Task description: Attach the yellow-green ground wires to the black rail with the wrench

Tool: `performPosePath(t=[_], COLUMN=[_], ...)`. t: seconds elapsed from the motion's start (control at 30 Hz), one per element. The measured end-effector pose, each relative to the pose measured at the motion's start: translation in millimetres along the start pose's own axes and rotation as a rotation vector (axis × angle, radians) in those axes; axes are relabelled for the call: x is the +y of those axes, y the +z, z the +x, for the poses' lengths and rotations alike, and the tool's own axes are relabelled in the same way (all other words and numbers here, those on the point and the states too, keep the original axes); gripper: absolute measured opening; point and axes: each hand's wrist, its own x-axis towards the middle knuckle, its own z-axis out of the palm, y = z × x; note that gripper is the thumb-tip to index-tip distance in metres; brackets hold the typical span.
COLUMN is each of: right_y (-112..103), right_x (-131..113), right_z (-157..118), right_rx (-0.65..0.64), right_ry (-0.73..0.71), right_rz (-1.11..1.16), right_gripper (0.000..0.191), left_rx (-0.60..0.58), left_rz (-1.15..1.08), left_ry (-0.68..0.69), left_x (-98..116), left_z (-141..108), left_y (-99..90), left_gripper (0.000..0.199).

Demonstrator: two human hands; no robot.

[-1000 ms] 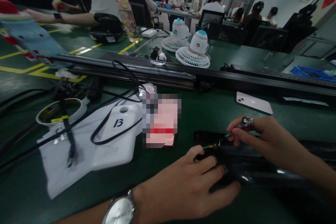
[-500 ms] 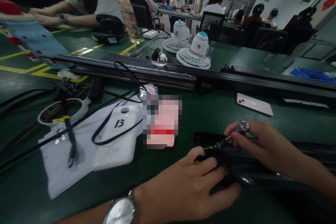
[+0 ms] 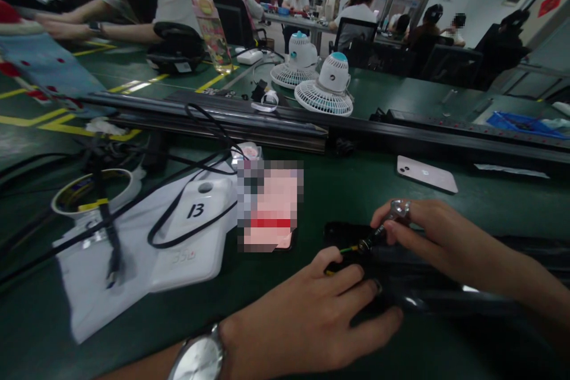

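Observation:
My right hand (image 3: 423, 234) is closed in a pinch around a slim black cylinder (image 3: 367, 243), tilted toward me. A silver piece (image 3: 399, 209) shows at its fingers; whether it is a ring or the cylinder's end, I cannot tell. From the cylinder's lower end a thin green-and-yellow wire-like strand (image 3: 350, 249) runs to my left hand (image 3: 320, 314). The left index finger is curled over that strand, the other fingers loosely bent; its thumb is hidden. Beneath both hands lies a long dark, glossy object (image 3: 427, 303), partly covered by them.
A pink phone (image 3: 427, 174) lies behind my right hand. On the left are a white power bank (image 3: 193, 237) marked 13, paper (image 3: 89, 309), a tape roll (image 3: 57, 205) and black cables. A dark metal rail (image 3: 285, 133) crosses the table, with two white fans (image 3: 327, 92) beyond. Several people sit farther off.
The black cylinder has tipped more toward me in my right fingers. My left hand keeps its curl on the strand. The whole view has shifted slightly.

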Motion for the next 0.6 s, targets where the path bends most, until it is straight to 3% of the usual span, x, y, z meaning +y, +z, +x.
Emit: performPosePath(t=[0.6], right_y=[-4.1], right_x=[-9.8], right_z=[11.3], right_rx=[-0.041], right_ry=[0.041], right_rz=[0.041], right_gripper=[0.018], left_rx=[-0.001], left_rz=[-0.004], left_ry=[0.002], left_x=[-0.2], left_z=[0.0], left_y=[-0.4], left_gripper=[0.032])
